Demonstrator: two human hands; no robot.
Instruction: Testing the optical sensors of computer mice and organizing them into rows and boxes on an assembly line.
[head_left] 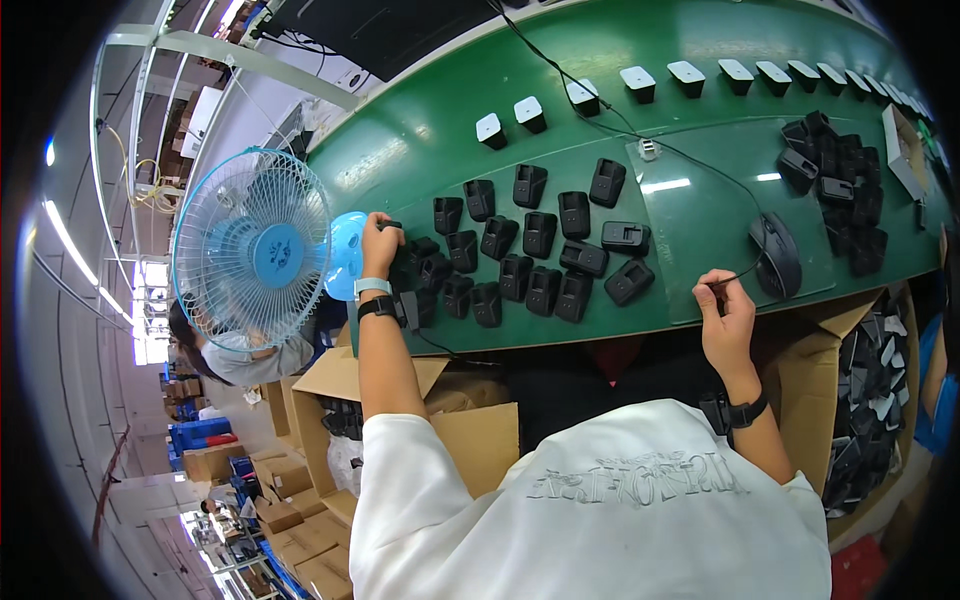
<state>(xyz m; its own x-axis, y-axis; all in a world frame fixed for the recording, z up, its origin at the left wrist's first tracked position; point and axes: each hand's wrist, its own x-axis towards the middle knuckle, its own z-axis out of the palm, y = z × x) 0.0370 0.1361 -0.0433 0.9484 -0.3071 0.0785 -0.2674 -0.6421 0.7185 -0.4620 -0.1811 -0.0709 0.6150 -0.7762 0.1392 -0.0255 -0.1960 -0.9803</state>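
My left hand (380,246) is closed around a small black piece (391,225), partly hidden by the fingers, beside the blue fan base. Right of it, several black plastic charger-like housings (540,234) lie spread over the green table (420,140). My right hand (728,318) pinches a thin black cable (738,272) near the table's front edge. That cable curves past a black computer mouse (778,256), which lies just beyond my right hand. Its end is hidden in my fingers.
A blue fan (278,256) stands at the left. White-topped black blocks (637,82) line the far side. More black housings (835,165) are heaped at the right, next to a small open box (903,155). Cardboard boxes (465,445) stand below the front edge.
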